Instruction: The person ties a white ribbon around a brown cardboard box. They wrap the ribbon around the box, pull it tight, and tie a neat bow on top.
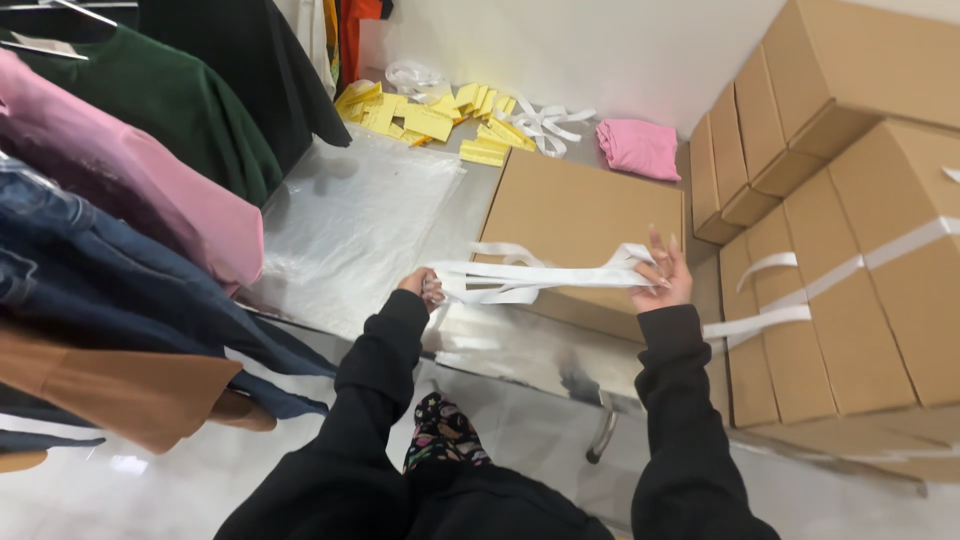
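Note:
My left hand and my right hand hold a bundle of white straps stretched level between them, one end in each fist. Both arms wear black sleeves. The straps hang just above the near edge of a flat brown cardboard box that lies on a shiny metal table. A loose loop of strap rises from the bundle near its middle.
Clear plastic sheet covers the table's left part. Yellow tags, more white straps and a folded pink cloth lie at the back. Stacked cardboard boxes stand right. Hanging garments crowd the left.

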